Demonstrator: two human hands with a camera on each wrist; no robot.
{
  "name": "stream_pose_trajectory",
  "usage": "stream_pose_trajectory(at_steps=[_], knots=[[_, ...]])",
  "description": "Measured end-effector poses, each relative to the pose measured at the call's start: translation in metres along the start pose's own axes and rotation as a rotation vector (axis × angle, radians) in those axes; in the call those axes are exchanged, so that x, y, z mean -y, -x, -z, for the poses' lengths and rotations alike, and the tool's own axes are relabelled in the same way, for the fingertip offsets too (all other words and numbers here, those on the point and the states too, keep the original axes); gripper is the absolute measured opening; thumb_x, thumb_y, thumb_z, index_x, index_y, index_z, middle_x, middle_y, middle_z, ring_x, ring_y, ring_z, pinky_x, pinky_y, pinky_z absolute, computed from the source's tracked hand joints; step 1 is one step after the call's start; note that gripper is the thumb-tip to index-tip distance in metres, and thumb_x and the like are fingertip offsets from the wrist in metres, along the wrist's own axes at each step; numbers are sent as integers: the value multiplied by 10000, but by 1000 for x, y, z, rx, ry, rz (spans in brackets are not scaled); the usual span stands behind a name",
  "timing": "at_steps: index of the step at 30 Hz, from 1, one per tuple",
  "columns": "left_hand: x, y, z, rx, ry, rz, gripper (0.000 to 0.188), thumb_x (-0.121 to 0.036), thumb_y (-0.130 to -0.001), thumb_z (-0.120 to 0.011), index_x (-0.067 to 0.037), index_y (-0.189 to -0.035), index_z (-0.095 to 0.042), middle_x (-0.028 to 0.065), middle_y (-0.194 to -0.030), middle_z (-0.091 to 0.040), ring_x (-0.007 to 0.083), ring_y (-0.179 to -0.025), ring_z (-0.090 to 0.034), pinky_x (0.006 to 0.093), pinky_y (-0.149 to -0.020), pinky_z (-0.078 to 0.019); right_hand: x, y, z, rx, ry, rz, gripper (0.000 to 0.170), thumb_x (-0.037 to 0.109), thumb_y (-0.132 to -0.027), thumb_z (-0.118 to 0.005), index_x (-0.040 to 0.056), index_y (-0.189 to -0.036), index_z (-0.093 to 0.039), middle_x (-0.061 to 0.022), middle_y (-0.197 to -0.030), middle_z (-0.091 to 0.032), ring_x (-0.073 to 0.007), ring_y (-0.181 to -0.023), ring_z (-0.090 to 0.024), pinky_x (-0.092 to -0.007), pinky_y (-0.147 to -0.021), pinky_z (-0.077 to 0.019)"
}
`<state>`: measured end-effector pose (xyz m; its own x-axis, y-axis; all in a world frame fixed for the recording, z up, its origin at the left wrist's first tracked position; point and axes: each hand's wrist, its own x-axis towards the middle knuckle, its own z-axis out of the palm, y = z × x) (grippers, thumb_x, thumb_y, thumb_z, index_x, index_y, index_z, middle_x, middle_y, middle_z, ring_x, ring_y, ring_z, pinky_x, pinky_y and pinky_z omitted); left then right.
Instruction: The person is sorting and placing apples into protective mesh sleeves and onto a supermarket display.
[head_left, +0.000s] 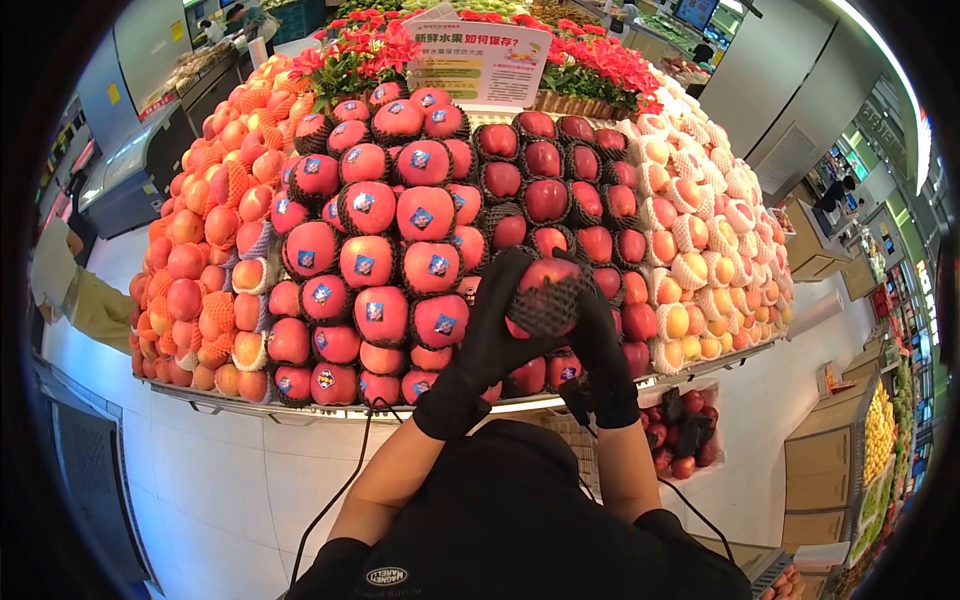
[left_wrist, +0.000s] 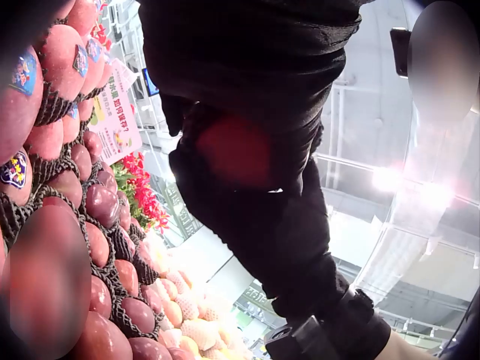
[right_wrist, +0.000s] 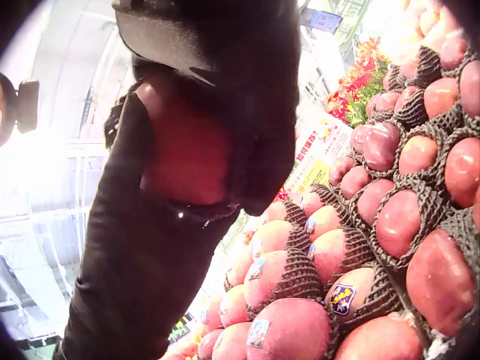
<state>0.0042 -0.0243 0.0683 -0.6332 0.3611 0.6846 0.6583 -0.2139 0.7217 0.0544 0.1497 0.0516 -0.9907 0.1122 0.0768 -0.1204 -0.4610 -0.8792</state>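
Observation:
A red apple [head_left: 548, 298] in a black foam net is held up between both hands, over the front of the fruit display. My left hand [head_left: 492, 325], in a black glove, grips its left side. The right hand [head_left: 598, 335], gloved alike, grips the opposite side. In the left wrist view, the red skin of the apple [left_wrist: 236, 150] shows between dark gloved fingers. From the right wrist, the apple [right_wrist: 187, 161] appears shadowed, with fingers covering much of it. Stickered apples [head_left: 365, 260] and darker red apples [head_left: 546, 200] in black nets are stacked just beyond.
Peach-coloured fruit in orange nets [head_left: 222, 190] fills the left of the stand, and paler netted fruit [head_left: 700, 250] the right. A sign [head_left: 480, 62] and red flowers [head_left: 610, 70] stand behind. Below right is a container of red apples [head_left: 684, 432]; a person [head_left: 75, 275] is at left.

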Motion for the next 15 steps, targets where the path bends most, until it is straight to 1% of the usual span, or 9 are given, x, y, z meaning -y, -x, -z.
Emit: stream_pose_trajectory(at_steps=[1,3,4,6,7,9,11,12,15], knots=[[-1,0,-1,11,105,91,936,-92,-646,-879,-13,-1413,-348,142,-1377,-456,244,-1264,-467,392,-1053,-417,-20,-8,29,-2,-74,-18,673,216,-897,-602,46,-1477,-305,-122,-1464,-391,-236,-1326,-424,-396,-1118,-352],[-1,-3,-3,32,311,268,859,-86,-682,-850,-10,-1394,-375,135,-1352,-484,235,-1240,-491,383,-1041,-431,-22,2,25,3,4,98,621,239,-939,-574,43,-1468,-314,-119,-1429,-437,-226,-1295,-450,-409,-1123,-337],[1,-4,-2,30,304,287,798,-102,-718,-822,-5,-1382,-391,130,-1336,-499,230,-1226,-503,376,-1031,-439,-6,28,-12,7,155,230,581,247,-960,-542,37,-1458,-329,-118,-1413,-458,-225,-1289,-456,-409,-1126,-327],[10,-4,0,28,291,329,681,-134,-790,-767,5,-1359,-421,121,-1303,-530,220,-1198,-526,362,-1013,-455,33,52,-57,47,368,357,548,223,-970,-504,36,-1457,-336,-115,-1418,-440,-224,-1284,-456,-390,-1110,-334],[17,-3,1,12,362,424,642,-175,-810,-756,-3,-1344,-443,118,-1282,-547,216,-1177,-541,354,-992,-470,51,55,-70,82,431,350,556,192,-960,-499,41,-1466,-326,-113,-1439,-402,-224,-1285,-450,-371,-1091,-350],[30,-2,3,-20,507,616,575,-258,-851,-734,-20,-1313,-489,111,-1239,-580,207,-1135,-571,339,-949,-499,54,37,-50,55,507,206,563,168,-946,-509,50,-1467,-329,-104,-1454,-371,-220,-1269,-458,-349,-1047,-390],[29,-4,7,-16,545,777,537,-287,-886,-693,-14,-1305,-499,107,-1223,-591,195,-1096,-590,332,-925,-511,27,-3,16,-67,523,-69,558,182,-940,-541,57,-1450,-354,-93,-1442,-386,-213,-1234,-485,-342,-999,-437],[28,-5,7,-14,561,857,521,-302,-903,-673,-11,-1301,-504,105,-1215,-597,189,-1077,-599,328,-913,-517,28,-2,17,-71,577,-18,562,177,-929,-564,61,-1442,-364,-90,-1431,-398,-208,-1214,-496,-335,-973,-452],[39,-2,-3,-56,710,831,535,-338,-909,-667,-7,-1296,-506,101,-1194,-608,178,-1035,-615,322,-878,-528,29,1,15,-64,686,94,602,159,-892,-631,64,-1429,-377,-89,-1402,-426,-203,-1178,-513,-330,-933,-475]])
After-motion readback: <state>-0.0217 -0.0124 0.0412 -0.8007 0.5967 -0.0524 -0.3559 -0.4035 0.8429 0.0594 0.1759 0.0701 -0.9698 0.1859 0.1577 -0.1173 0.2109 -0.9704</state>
